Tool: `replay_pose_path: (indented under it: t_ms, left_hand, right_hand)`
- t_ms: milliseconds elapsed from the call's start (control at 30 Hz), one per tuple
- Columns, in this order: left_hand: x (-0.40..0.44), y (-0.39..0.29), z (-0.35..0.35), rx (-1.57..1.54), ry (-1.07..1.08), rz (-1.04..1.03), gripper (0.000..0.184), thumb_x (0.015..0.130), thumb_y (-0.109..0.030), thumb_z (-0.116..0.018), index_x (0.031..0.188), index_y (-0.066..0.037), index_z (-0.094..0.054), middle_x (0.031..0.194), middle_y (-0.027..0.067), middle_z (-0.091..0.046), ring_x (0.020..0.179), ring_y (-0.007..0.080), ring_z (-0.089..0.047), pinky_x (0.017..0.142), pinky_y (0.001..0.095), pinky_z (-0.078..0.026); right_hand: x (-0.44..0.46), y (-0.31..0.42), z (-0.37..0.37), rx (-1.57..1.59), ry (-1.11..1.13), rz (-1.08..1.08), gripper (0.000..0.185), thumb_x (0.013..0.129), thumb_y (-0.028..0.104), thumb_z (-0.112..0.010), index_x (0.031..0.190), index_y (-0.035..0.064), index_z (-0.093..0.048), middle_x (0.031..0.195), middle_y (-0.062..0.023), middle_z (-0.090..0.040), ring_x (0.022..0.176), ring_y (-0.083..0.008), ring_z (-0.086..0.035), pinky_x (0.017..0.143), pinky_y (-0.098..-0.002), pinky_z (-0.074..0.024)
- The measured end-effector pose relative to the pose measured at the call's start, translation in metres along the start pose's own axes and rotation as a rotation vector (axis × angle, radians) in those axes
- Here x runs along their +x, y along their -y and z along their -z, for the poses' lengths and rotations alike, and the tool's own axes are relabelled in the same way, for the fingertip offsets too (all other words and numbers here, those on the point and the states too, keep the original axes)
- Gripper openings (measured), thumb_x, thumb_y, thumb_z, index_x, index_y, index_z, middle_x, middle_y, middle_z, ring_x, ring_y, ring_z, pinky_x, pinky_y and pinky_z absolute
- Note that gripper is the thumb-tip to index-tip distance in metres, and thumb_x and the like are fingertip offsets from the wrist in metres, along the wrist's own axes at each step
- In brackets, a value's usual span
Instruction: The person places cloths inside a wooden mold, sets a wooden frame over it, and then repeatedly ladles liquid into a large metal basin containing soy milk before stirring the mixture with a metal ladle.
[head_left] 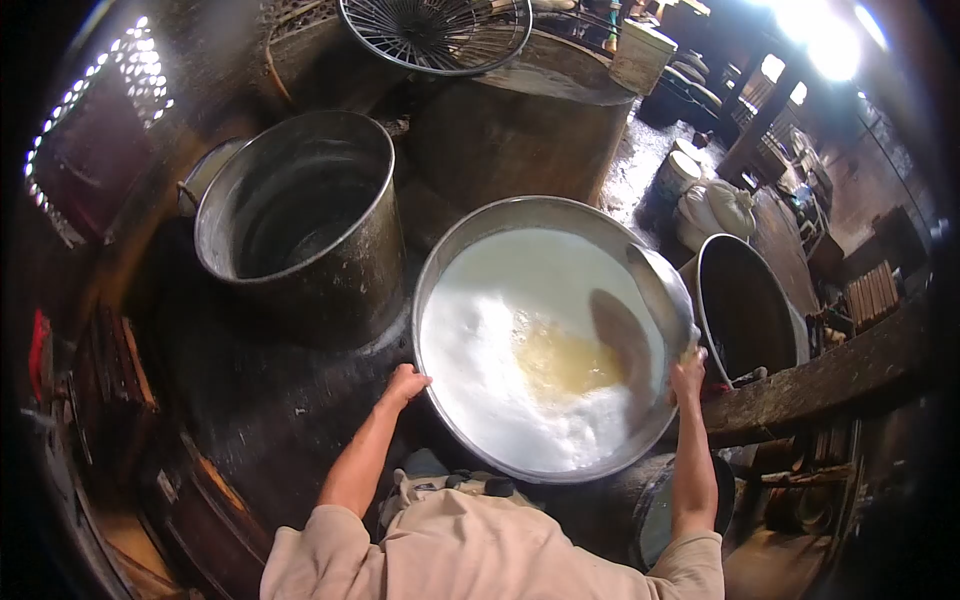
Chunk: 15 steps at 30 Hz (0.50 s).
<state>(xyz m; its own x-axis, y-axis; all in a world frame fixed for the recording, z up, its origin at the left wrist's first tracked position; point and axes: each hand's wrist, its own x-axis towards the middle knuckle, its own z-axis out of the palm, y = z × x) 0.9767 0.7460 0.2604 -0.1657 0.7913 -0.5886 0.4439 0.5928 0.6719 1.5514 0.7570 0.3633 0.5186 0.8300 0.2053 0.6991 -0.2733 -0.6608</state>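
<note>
A wide round metal vat [468, 222] in front of me holds white foamy liquid [520, 265], with a yellowish patch right of the middle. At its left rim my left hand [408, 383] is closed on the edge. My right hand [688, 368] is by the right rim, closed around the near end of a shiny metal scoop [660, 297]. The scoop is tilted up above the liquid on the right side and casts a dark shadow on the foam. My right fingers are partly hidden by the hand itself.
Left of the vat stands a deep metal pot [330, 290]. Behind is a large cylindrical tub [520, 130] with a round wire strainer [435, 38] above it. To the right are another metal pot [750, 310], a wooden beam [830, 385] and a pale sack [716, 210].
</note>
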Motion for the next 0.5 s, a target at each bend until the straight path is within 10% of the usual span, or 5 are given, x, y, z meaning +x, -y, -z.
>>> replay_pose_path:
  t_ms: [100,167,267,500]
  left_hand:
    - [0.013,-0.009,0.016,0.08,-0.132,-0.098,0.052,0.067,-0.032,-0.069,0.103,0.004,-0.058,0.105,0.0227,-0.061,0.103,0.0345,-0.057,0.087,0.039,-0.044]
    - [0.019,-0.024,0.025,0.01,-0.146,-0.196,0.047,0.07,-0.031,-0.067,0.103,0.001,-0.058,0.102,0.0218,-0.062,0.102,0.0351,-0.057,0.087,0.0405,-0.044]
    - [0.034,-0.031,0.032,0.166,-0.072,-0.192,0.036,0.078,-0.025,-0.059,0.102,0.001,-0.054,0.102,0.0243,-0.06,0.1,0.04,-0.056,0.087,0.0457,-0.043]
    - [0.039,-0.023,0.031,0.187,-0.01,-0.23,0.034,0.083,-0.02,-0.057,0.108,0.001,-0.046,0.1,0.0265,-0.06,0.097,0.0424,-0.056,0.085,0.0478,-0.043]
  right_hand:
    - [-0.018,0.112,-0.041,0.162,0.126,-0.121,0.051,0.071,0.005,-0.06,0.117,0.0043,-0.039,0.079,-0.016,-0.059,0.049,-0.0157,-0.058,0.039,-0.0322,-0.0481]
    - [-0.002,0.129,-0.102,0.008,0.146,0.151,0.057,0.068,0.006,-0.064,0.121,0.0044,-0.043,0.072,-0.0141,-0.06,0.053,-0.0194,-0.06,0.04,-0.0327,-0.0495]
    - [-0.009,0.201,-0.163,-0.278,0.23,0.256,0.05,0.066,0.009,-0.065,0.113,0.0024,-0.049,0.088,-0.0253,-0.063,0.081,-0.0387,-0.063,0.069,-0.0437,-0.0514]
    - [-0.025,0.285,-0.265,-0.416,0.474,0.059,0.036,0.072,0.008,-0.058,0.107,0.0014,-0.054,0.105,-0.0219,-0.06,0.102,-0.0362,-0.057,0.085,-0.0442,-0.0473]
